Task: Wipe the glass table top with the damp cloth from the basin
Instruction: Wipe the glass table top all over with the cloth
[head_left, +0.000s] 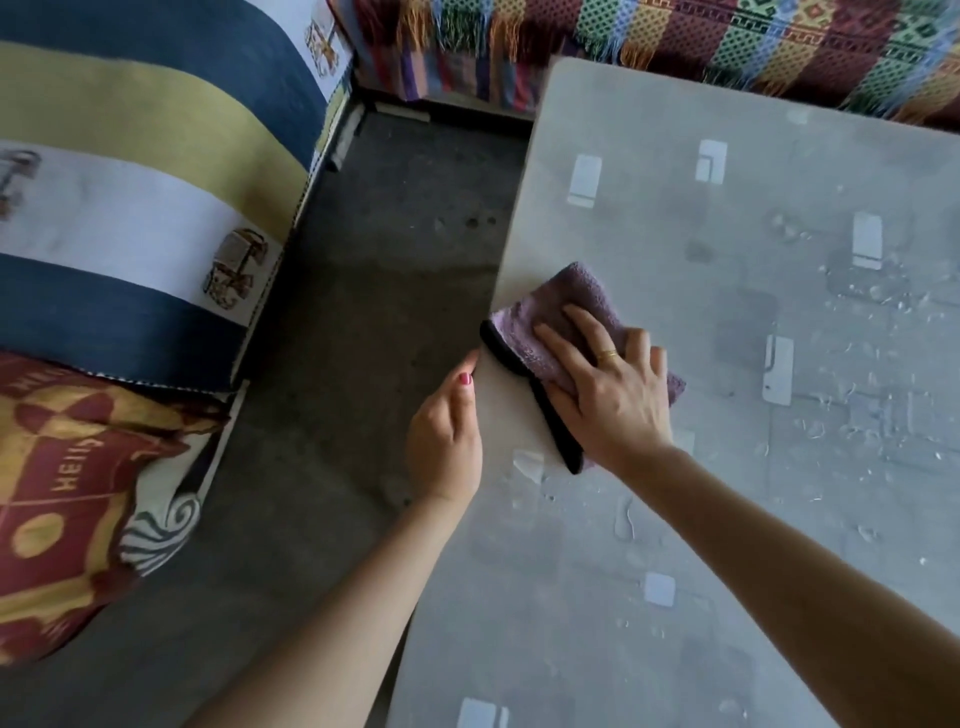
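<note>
The folded purple terry cloth (550, 322) lies on the glass-topped desk (727, 467) at its left edge (right hand (613, 395) on top); left hand (447, 441) at that edge, striped sofa (145, 197) far left.
</note>
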